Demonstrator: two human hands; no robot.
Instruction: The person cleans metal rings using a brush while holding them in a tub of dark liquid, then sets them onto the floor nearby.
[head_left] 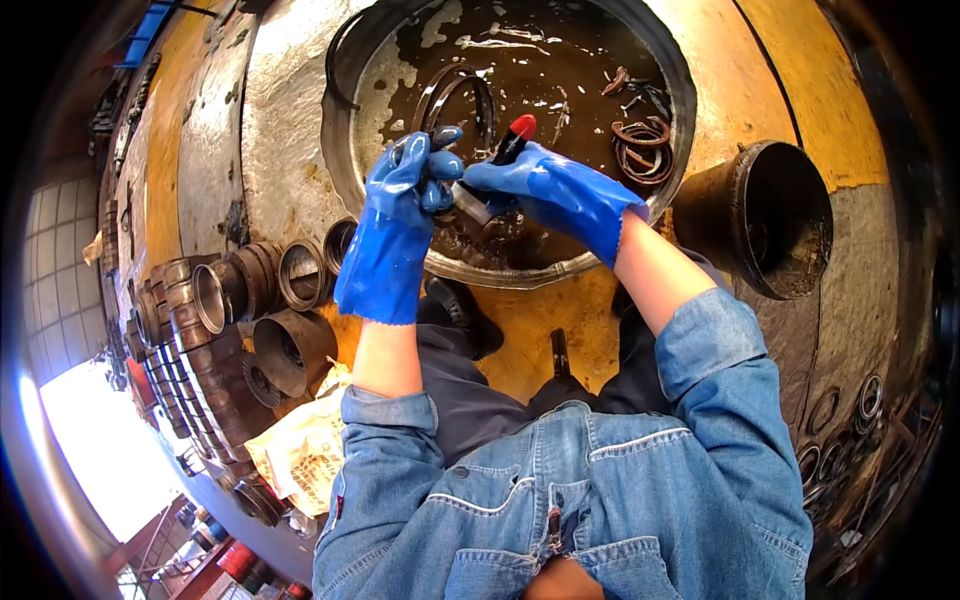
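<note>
Both my hands wear blue rubber gloves and are above a round metal basin [545, 272] of murky brown liquid. My right hand [555, 190] is closed around a scraper-like tool [513, 146] with a black handle and red end; its flat silver blade points down toward my left hand. My left hand [402, 190] has its fingers curled beside the blade. Whatever it grips, if anything, is hidden. Just beyond its fingers is a thin dark ring [484, 105], partly in the liquid; whether my glove touches it cannot be seen. Several brown curved rings [643, 150] lie at the basin's right side.
Right of the basin, a large dark metal cylinder [742, 222] lies on its side. Several metal rings and sleeves [302, 274] stand at left, near a crumpled paper sack [305, 450]. More thin rings [868, 397] lie at far right. My legs straddle the yellow floor [525, 335].
</note>
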